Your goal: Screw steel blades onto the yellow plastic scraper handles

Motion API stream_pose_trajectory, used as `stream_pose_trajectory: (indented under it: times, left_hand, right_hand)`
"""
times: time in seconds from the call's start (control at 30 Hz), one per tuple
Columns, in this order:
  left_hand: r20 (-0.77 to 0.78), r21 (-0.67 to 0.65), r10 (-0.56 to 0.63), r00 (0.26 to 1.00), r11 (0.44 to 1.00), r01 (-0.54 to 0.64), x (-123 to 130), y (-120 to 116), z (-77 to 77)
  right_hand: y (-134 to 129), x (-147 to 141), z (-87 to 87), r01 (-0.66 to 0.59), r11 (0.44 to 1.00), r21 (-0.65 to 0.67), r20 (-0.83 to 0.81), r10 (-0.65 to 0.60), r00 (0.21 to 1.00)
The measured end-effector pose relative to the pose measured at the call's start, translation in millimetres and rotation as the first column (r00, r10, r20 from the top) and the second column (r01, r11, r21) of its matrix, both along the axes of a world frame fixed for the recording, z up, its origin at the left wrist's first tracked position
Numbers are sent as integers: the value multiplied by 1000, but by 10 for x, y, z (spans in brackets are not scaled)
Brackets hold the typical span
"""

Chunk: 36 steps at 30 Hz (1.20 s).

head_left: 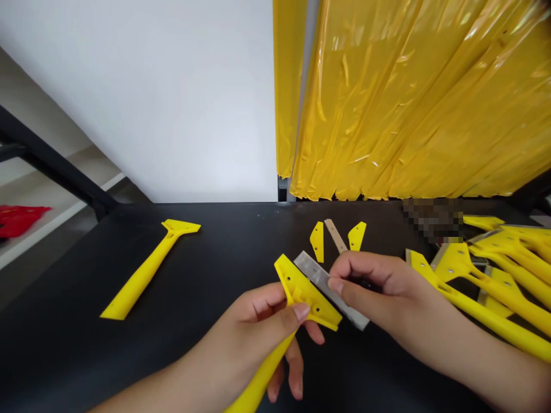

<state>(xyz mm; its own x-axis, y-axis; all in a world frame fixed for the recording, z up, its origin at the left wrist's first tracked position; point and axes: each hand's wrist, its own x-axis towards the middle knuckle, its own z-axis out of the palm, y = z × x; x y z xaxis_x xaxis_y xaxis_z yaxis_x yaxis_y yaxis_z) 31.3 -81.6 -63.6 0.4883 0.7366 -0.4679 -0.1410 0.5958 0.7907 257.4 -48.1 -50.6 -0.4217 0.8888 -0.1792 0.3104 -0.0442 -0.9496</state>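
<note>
Near the middle, my left hand (267, 332) grips a yellow scraper handle (301, 292) by its wide head, thumb on top, the head's two holes facing up. My right hand (374, 287) pinches a flat silver metal blade (318, 275) between thumb and fingers. The blade lies alongside the head's outer edge; whether they touch is unclear. Behind my hands are two small yellow plates (317, 241) (357, 236) with a narrow drilled metal strip (334, 234) between them. Its lower end is hidden by my right hand.
Another yellow handle (146, 269) rests on the black table (55, 321) at the left. Several yellow scrapers (508, 287) are piled at the right, beside a blurred patch. A white panel (193, 103) and yellow plastic sheeting (408, 103) stand behind the table.
</note>
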Motion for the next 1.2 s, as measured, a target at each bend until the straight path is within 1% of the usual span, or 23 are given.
stream_pose_trajectory:
  times: [0.1,0.2,0.3,0.43,0.5,0.67,0.73,0.8,0.87,0.93,0.97,1.0,1.03,1.07,1.1,1.13,1.17,1.2]
  left_hand:
    - [7,-1,-14,1000,1000,14,12,-10,-30]
    - [2,4,-24,1000,1000,24,29,-20,-38]
    - [-7,28,-7,1000,1000,8,55,-40,-49]
    - [-20,70,18,1000,997,-17,83,-70,-98]
    - [-36,81,29,999,996,-26,88,-83,-121]
    - [-75,86,39,996,996,-32,97,-101,-123]
    - [-101,55,46,994,998,-41,105,-111,-109]
    - [-115,9,25,993,1000,-24,113,-124,-92]
    - [-106,-24,-13,994,1000,10,114,-132,-76]
    - [-82,-39,-30,996,999,27,104,-121,-59]
    - [-78,-41,-20,997,999,17,93,-104,-50]
    - [-84,-38,4,996,999,-7,78,-79,-41]
    - [-95,-37,33,995,999,-37,59,-50,-32]
    - [-115,-32,64,991,997,-68,38,-18,-25]
    - [-134,-27,86,987,996,-90,16,14,-19]
    - [-149,-28,97,984,994,-103,-6,40,-15]
    - [-159,-24,103,982,994,-108,-25,61,-12]
    - [-164,-22,105,981,994,-110,-39,75,-11]
  right_hand:
    - [6,-40,-42,-36,999,-16,-42,36,998]
    - [-8,-63,-51,-57,998,-17,-27,57,998]
    - [-45,-85,-57,-72,997,-12,-4,72,997]
    - [-80,-102,-78,-51,996,75,24,50,998]
    - [-80,-102,-86,-41,994,98,32,38,999]
    - [-78,-104,-66,-102,994,22,-20,103,994]
    - [-101,-111,-49,-121,993,-14,-45,120,992]
    - [-134,-113,-25,-140,990,-30,-38,139,990]
    - [-159,-99,5,-172,985,11,8,172,985]
    - [-150,-65,31,-224,970,100,100,214,972]
    - [-127,-41,34,-242,959,146,157,219,963]
    - [-92,-15,25,-245,950,193,222,200,954]
    - [-45,13,1,-226,941,251,295,148,944]
    - [11,40,-40,-197,927,319,372,69,926]
    - [72,65,-97,-163,900,404,446,-38,894]
    - [134,86,-166,-140,853,503,511,-163,844]
    - [191,102,-242,-165,805,570,569,-243,785]
    - [240,115,-316,-203,775,599,617,-284,734]
